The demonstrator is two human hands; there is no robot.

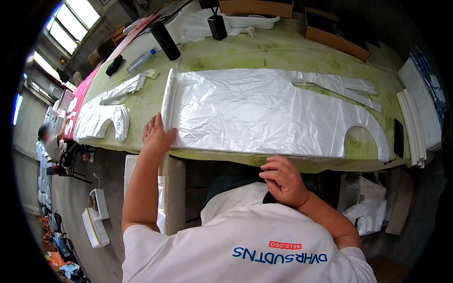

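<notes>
A stack or layer of thin, shiny white plastic aprons (pixel 250 113) lies flat on the table, with long straps at the right end and a curved neck cutout. Its left end is turned into a narrow rolled fold (pixel 169 96). Against the lower end of that fold rests my left hand (pixel 158 136), fingers stretched out and thumb apart. My right hand (pixel 284 183) hovers by the table's near edge, below the plastic. Its fingers are loosely bent and apart, with nothing seen in them.
A green patterned cloth (pixel 264 47) covers the table. Another folded white apron (pixel 101 115) lies at left, near a clear bottle (pixel 140 61) and a black cylinder (pixel 165 41). A phone (pixel 398 138) and white rolls (pixel 411 127) are at right. Far left sits another person (pixel 53 144).
</notes>
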